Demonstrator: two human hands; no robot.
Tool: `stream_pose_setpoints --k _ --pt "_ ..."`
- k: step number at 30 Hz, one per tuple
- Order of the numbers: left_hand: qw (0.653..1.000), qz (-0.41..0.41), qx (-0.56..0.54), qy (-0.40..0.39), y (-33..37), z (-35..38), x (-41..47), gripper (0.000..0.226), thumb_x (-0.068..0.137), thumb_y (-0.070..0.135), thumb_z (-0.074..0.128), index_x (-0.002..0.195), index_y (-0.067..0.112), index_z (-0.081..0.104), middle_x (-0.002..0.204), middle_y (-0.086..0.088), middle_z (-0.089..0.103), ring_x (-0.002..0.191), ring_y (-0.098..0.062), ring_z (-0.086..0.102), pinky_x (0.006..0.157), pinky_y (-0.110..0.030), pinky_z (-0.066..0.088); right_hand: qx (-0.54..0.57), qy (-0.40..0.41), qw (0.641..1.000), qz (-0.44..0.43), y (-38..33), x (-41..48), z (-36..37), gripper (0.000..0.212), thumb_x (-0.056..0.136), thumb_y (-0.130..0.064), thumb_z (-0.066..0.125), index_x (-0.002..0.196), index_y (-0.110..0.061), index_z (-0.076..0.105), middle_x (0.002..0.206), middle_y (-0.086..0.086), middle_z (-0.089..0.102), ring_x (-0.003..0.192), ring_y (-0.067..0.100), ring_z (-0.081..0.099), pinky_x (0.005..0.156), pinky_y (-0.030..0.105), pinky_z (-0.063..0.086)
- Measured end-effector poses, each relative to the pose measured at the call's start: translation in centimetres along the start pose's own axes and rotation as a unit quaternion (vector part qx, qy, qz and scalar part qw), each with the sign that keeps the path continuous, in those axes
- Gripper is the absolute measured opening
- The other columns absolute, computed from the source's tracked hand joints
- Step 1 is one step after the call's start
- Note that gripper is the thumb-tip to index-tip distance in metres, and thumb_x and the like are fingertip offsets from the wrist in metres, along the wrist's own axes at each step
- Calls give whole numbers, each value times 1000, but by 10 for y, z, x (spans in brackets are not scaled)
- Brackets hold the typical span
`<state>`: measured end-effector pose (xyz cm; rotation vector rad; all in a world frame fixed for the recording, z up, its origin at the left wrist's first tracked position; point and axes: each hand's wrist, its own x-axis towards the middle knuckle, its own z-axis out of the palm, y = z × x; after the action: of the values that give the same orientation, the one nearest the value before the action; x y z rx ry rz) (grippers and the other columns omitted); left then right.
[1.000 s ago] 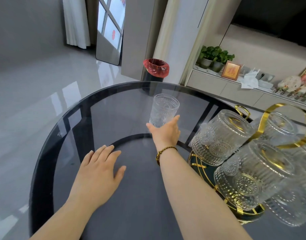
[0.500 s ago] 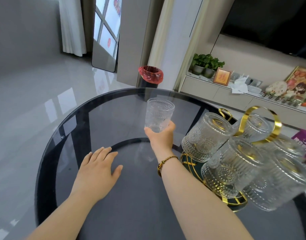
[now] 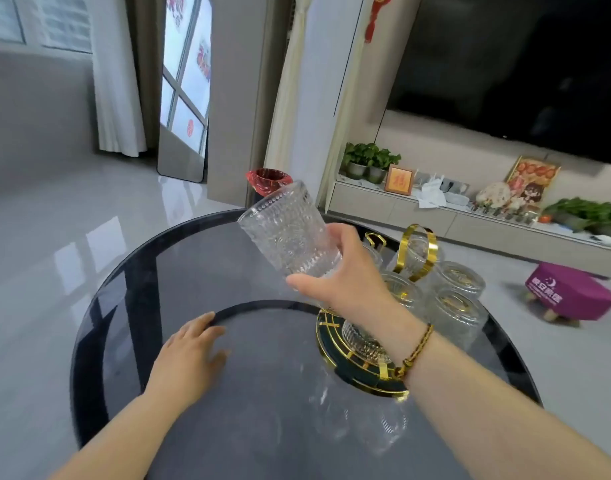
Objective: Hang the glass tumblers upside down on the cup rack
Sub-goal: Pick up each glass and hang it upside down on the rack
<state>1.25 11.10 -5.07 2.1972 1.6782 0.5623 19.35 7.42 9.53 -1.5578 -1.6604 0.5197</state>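
Observation:
My right hand point(image 3: 345, 278) grips a textured glass tumbler point(image 3: 288, 230) by its base and holds it in the air, tilted with the mouth up and to the left. It hangs above the table, just left of the cup rack point(image 3: 359, 368), a dark round base with gold trim and a gold loop handle point(image 3: 418, 251). Several glass tumblers point(image 3: 456, 310) hang upside down on the rack; my forearm hides part of them. My left hand point(image 3: 190, 355) rests flat on the table, fingers apart.
The round dark glass table point(image 3: 131, 306) carries the rack at its right side. Beyond it are a red-lined bin point(image 3: 267, 178), a low cabinet with plants and frames point(image 3: 401, 199), and a purple stool point(image 3: 567, 292) on the floor.
My right hand has lifted the tumbler off the table and tilted it, moving it toward the rack. The camera has tipped upward. My left hand stays flat on the table.

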Motion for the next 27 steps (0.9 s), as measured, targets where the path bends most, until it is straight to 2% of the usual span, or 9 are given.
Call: stream_pose_setpoints --k 3,5,7,9,12,17,21,27 --pt "1000 -2 3 -6 8 6 1 42 90 30 47 130 19 40 151 -2 24 138 -20 24 113 -35 22 -86 -3 996 -19 -12 -2 -37 78 65 -31 76 128 -22 31 101 -16 40 85 -1 45 73 10 36" --pt "1000 -3 0 -16 15 10 6 44 91 32 46 132 19 37 152 -2 22 139 -20 22 113 -34 22 -143 -9 989 -34 -19 0 -62 79 66 -29 74 131 -18 30 101 -15 37 82 0 44 64 8 36" --pt "999 -1 3 -32 22 14 11 46 92 33 43 135 21 31 153 0 17 140 -19 19 114 -34 18 -188 -10 982 -30 -25 5 -87 77 69 -25 74 131 -16 30 109 -12 36 95 5 42 69 8 36" --pt "999 1 16 -46 25 20 15 46 93 34 38 136 22 27 154 1 15 141 -18 16 115 -33 13 -225 -1 974 -20 -28 16 -110 75 67 -23 75 129 -14 33 114 -6 39 102 11 41 80 19 38" --pt "998 5 45 -38 27 26 17 44 94 36 34 135 22 27 152 2 20 141 -17 15 116 -33 10 -296 1 955 -6 -31 36 -132 72 65 -23 76 125 -13 37 109 -2 43 98 16 44 80 29 40" --pt "998 16 47 -27 27 26 17 43 94 36 33 135 22 29 151 2 23 141 -17 15 116 -33 9 -368 -29 929 23 -29 68 -138 70 67 -20 75 126 -10 38 114 4 46 97 18 45 83 32 43" --pt "999 17 45 -22 25 25 17 43 94 38 33 135 22 29 151 2 23 141 -16 14 116 -33 8 -412 -46 909 43 -23 89 -134 74 68 -19 75 130 -9 37 132 11 46 115 26 46 91 32 38" --pt "999 20 30 -12 25 26 18 44 94 37 35 134 22 31 150 2 25 141 -16 16 116 -32 9 -439 -86 890 84 -9 105 -123 76 71 -23 73 134 -8 33 139 12 42 125 27 41 102 37 35"
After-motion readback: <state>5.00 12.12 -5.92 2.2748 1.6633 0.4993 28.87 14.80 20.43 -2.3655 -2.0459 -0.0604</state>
